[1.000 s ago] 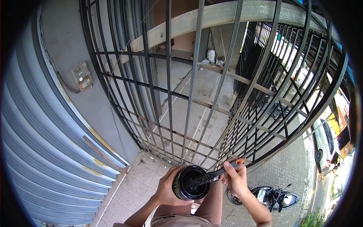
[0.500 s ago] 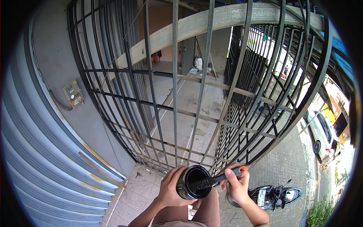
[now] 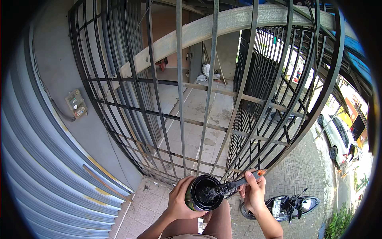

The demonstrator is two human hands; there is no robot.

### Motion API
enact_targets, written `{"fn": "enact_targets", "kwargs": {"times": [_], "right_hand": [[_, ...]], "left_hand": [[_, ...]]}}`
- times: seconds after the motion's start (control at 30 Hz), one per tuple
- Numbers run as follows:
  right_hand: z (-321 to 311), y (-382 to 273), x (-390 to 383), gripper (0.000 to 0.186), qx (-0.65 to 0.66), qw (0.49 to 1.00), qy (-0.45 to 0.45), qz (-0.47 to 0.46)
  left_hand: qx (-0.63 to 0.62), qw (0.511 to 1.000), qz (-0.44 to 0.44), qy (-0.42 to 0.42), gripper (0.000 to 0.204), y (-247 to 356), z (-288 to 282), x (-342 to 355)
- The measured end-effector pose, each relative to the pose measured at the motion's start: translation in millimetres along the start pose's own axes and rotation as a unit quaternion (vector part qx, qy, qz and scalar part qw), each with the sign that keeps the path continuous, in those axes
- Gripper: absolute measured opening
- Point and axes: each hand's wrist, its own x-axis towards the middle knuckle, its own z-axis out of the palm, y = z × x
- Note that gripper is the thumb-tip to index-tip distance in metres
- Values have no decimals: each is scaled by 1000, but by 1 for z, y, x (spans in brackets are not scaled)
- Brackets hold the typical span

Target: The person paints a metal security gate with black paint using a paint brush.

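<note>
Gripping the can: the left hand (image 3: 180, 200) is clasping the can (image 3: 193, 194) from nine o'clock, fingers curving snugly along its wall; the open mouth is facing up toward the camera
Working the handle: the right hand (image 3: 252, 195) is pinching the brush (image 3: 240, 183) from three o'clock of the can, thumb lying along the grey handle, the orange end poking out past it
Brush line, and here is the key one: its long axis is running from between two and three o'clock at the handle end down to between eight and nine at the bristles; those dark-coated bristles are reaching over the rim and into the mouth
Nearer hand: the right is holding the brush, the left is bracing the can opposite; the hands are facing each other across it, not touching
Bristle tips: sitting among the black contents (image 3: 203, 188); how deep, I cannot tell
Round about: the barred gate (image 3: 180, 79) is standing at twelve o'clock; a grey shutter (image 3: 51, 159) is filling nine; a motorbike (image 3: 296, 206) is resting between three and four from the right hand
</note>
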Motion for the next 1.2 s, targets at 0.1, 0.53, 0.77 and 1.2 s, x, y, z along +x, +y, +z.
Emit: {"fn": "enact_targets", "kwargs": {"times": [0.1, 0.53, 0.77, 1.2], "right_hand": [[2, 2, -4, 20, -8, 1000, -4, 8], [-1, 4, -1, 17, 86, 996, 12, 4], [-11, 8, 3, 20, 169, 985, 3, 37], [-57, 4, -2, 25, 167, 977, -106, -76]], "left_hand": [[-8, 1000, -5, 11, 87, 0, 1, 0], [-23, 999, 12, 35, 88, 1, 4, 10], [-68, 996, 14, 48, 88, -5, 12, 16], [-204, 978, 9, 38, 86, -4, 51, 67]]}}
